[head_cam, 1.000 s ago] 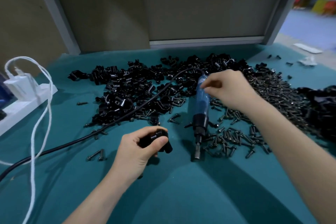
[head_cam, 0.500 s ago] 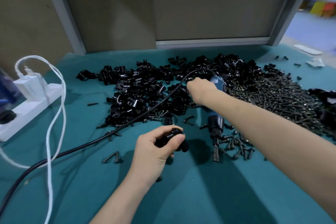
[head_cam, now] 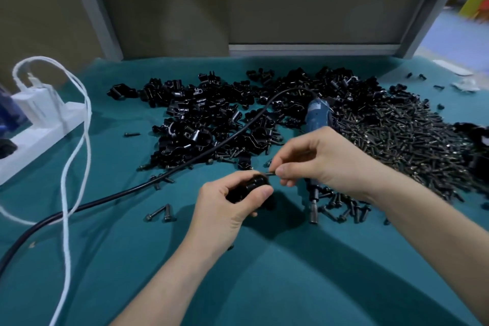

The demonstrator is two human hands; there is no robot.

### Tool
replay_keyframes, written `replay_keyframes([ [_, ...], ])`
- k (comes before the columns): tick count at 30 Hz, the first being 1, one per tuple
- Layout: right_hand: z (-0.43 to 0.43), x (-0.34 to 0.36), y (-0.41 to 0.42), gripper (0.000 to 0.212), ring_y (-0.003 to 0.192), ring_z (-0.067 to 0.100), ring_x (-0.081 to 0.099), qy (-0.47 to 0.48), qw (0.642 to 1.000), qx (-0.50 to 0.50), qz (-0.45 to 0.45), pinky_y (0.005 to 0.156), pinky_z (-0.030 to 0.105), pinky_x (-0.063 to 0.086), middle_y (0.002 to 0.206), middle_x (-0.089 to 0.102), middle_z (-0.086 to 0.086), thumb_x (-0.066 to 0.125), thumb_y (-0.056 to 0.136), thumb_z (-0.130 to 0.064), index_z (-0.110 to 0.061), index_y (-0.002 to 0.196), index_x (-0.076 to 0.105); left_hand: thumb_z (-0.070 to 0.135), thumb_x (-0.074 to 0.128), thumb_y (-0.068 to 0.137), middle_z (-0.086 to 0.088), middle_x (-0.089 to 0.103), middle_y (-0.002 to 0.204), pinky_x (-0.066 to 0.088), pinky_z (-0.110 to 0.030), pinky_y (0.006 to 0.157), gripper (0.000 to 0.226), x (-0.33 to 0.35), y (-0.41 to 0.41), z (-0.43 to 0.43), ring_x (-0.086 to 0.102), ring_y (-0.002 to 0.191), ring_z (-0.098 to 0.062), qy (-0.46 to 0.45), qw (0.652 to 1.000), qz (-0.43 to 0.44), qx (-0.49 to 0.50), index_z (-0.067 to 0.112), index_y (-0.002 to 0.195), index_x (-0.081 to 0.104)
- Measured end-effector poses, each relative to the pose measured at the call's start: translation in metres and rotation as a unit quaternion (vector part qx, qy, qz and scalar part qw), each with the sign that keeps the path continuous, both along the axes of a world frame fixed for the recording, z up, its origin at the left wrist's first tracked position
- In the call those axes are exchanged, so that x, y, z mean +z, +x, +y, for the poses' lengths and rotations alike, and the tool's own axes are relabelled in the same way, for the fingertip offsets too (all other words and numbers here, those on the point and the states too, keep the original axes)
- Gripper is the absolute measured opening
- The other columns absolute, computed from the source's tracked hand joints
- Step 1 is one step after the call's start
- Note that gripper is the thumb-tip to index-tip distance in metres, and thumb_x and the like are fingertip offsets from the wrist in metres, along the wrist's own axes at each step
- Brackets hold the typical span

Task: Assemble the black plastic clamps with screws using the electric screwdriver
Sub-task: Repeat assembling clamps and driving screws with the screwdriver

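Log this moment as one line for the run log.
phase: screw insertion | left hand: grips clamp | right hand: pinches screw at clamp | screwdriver: lying on table, untouched

We withdrew the right hand (head_cam: 325, 159) from the far end of the electric screwdriver (head_cam: 316, 116) and brought it back toward the left hand (head_cam: 230, 209). The right hand then pinched a screw (head_cam: 271, 173) between thumb and forefinger, the screw meeting the edge of the clamp (head_cam: 251, 185) gripped in the left hand.
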State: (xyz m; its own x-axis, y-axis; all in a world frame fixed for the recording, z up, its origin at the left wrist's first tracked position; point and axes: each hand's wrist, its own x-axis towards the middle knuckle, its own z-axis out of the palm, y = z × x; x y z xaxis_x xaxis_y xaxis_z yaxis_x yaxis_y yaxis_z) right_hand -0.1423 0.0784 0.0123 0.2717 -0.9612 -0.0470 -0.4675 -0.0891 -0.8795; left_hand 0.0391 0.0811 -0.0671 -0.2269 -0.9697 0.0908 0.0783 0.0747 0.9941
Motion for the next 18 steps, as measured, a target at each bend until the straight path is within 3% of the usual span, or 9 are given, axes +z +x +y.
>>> replay_keyframes([
  [3, 0.0018, -0.0026, 0.0064, 0.009, 0.057, 0.008, 0.063, -0.009, 1.0, 0.023, 0.003, 0.062, 0.016, 0.051, 0.064, 0.069, 0.004, 0.07, 0.081, 0.004, -0.004, 0.081, 0.075, 0.036, 0.074, 0.064, 0.001, 0.073, 0.075, 0.051, -0.018, 0.054, 0.014, 0.0, -0.0015, 0.0028, 0.061, 0.061, -0.005, -0.026, 0.999, -0.014, -0.034, 0.038, 0.078, 0.077],
  [8, 0.0023, -0.0032, 0.0029, 0.011, 0.056, 0.009, 0.062, -0.015, 0.999, 0.002, -0.04, 0.061, 0.016, 0.05, 0.063, 0.069, 0.006, 0.07, 0.081, 0.006, -0.004, 0.079, 0.074, 0.037, 0.075, 0.063, 0.007, 0.073, 0.075, 0.051, -0.017, 0.055, 0.016, 0.0006, 0.0006, 0.0017, 0.064, 0.063, -0.003, -0.015, 1.0, 0.017, -0.019, 0.036, 0.078, 0.077],
  [13, 0.0027, -0.0026, 0.0057, 0.011, 0.056, 0.007, 0.06, -0.026, 0.999, 0.023, 0.009, 0.061, 0.015, 0.048, 0.063, 0.069, 0.003, 0.071, 0.081, 0.003, -0.007, 0.079, 0.075, 0.035, 0.074, 0.065, 0.005, 0.073, 0.074, 0.05, -0.016, 0.055, 0.014, -0.0003, 0.0005, 0.0007, 0.062, 0.06, -0.004, -0.015, 0.999, 0.016, -0.026, 0.036, 0.078, 0.077],
  [18, 0.0022, 0.0031, 0.0104, 0.014, 0.061, 0.002, 0.064, -0.083, 0.988, 0.051, 0.118, 0.063, 0.011, 0.048, 0.07, 0.07, -0.006, 0.075, 0.08, -0.006, -0.019, 0.078, 0.073, 0.028, 0.079, 0.073, 0.004, 0.071, 0.068, 0.046, -0.013, 0.054, 0.011, 0.0001, 0.0018, 0.0002, 0.057, 0.052, -0.004, -0.035, 0.998, -0.034, -0.04, 0.036, 0.08, 0.077],
])
